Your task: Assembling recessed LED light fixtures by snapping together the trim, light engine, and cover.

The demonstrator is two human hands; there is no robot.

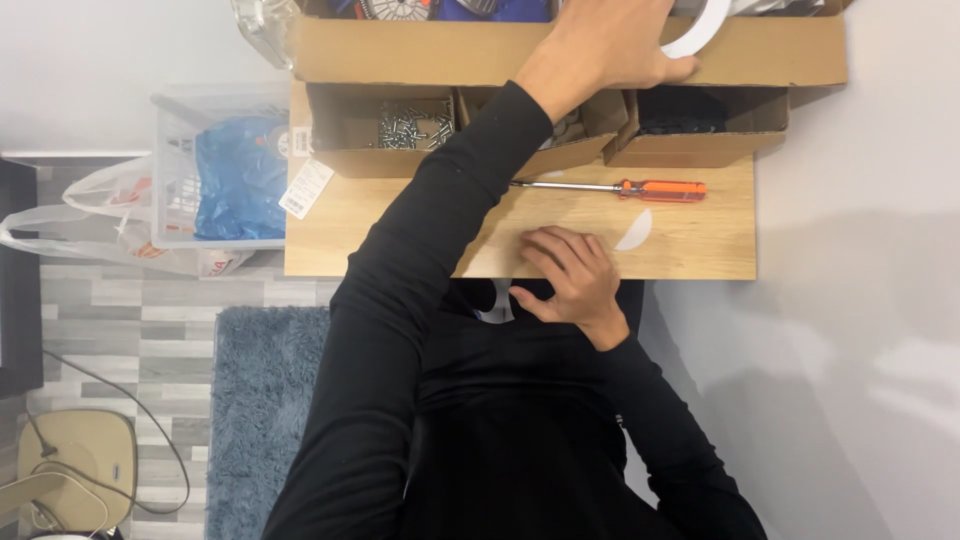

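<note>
Black sleeves of the person fill the lower part of the head view, and both arms go up from there to a small wooden table.

Nearest to the camera, the right hand lies at the near edge of the table. Its fingers are bent loosely and rest on the wood; it holds nothing. A small white curved piece lies just beside it, a little to the right and farther from the body.

Beyond that piece lies a screwdriver with an orange handle. Its long axis runs left to right across the table, the handle to the right and the metal shaft to the left. The shaft passes under the left forearm. The right hand is the nearer hand to this tool.

The left hand reaches far forward, crossing over to the right, into a big cardboard box at the back. Its fingers are closed around a white curved ring.

Under the big box stand three small cardboard bins; the left one contains silver screws, the right one contains something dark.

At the left of the table there is a plastic basket with a blue bag.
</note>
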